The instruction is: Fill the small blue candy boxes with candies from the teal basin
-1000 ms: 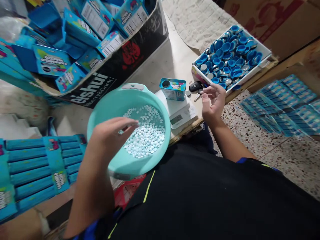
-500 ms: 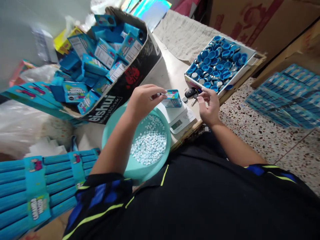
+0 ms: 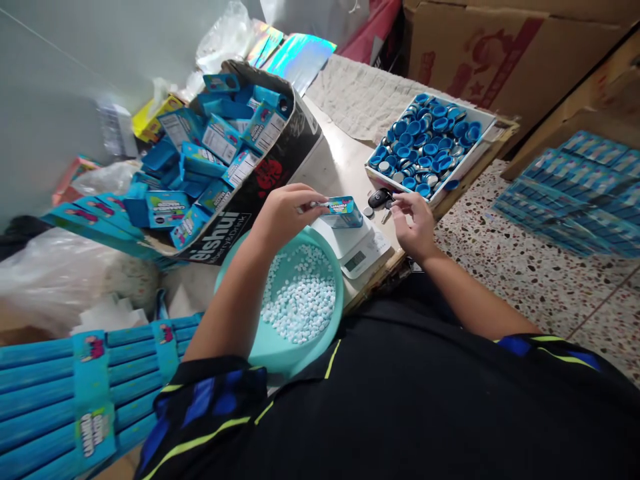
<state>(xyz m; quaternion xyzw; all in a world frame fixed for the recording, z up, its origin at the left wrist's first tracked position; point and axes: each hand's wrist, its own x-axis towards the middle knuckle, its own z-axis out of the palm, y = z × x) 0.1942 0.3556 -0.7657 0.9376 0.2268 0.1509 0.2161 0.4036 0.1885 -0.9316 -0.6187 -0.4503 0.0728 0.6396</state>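
Note:
My left hand (image 3: pixel 284 217) is closed in a pinch over small white candies (image 3: pixel 314 205), at the near-left end of a blue candy box (image 3: pixel 343 212). That box lies on a white digital scale (image 3: pixel 367 250), its printed panel facing up. Below my left forearm is a turquoise bowl (image 3: pixel 336 320) with many pale candies (image 3: pixel 300 303) in it. Beside a black car key (image 3: pixel 379 197), my right hand (image 3: pixel 415 227) has its fingers curled, thumb close to forefinger; what they hold, if anything, is hidden. A round silver cap (image 3: pixel 369 212) lies between key and scale.
A white tray (image 3: pixel 367 175) of blue-lined caps stands at the table's far right edge. On the left, a black carton (image 3: pixel 280 167) overflows with blue boxes. Banded blue packs (image 3: pixel 45 400) lie lower left; more blue packs (image 3: pixel 575 193) are over the speckled floor. Cardboard cartons (image 3: pixel 480 53) stand behind.
The camera view has tilted, so the table things appear slightly lower. My left hand keeps its pinch by the box. My right hand has shifted slightly toward the key, its fingers drawn closer together.

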